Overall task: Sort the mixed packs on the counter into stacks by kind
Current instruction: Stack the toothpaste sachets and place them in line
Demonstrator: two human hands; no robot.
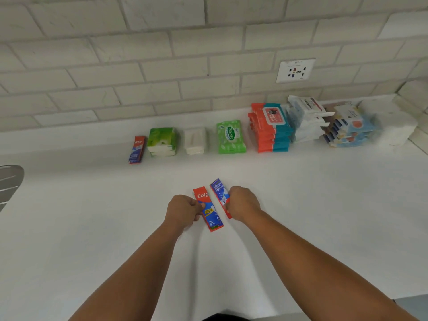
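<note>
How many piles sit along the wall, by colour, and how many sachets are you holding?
Red-and-blue: 1, toothpaste sachet stack
Green: 2, green tissue packs, Sanicare wipes
White: 3, white tissues, white wipes stack, far-right white pile
Orange-and-teal: 1, orange-and-teal wipes stack
Blue: 1, blue packs
Total: 8 piles
Held toothpaste sachets: 2, one in the left hand, one in the right hand

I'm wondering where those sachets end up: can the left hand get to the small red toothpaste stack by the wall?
Probably yes. Nothing stands on the counter between the left hand and the toothpaste stack, which sits at the row's open left end. The hand pinches one sachet, though.
</note>
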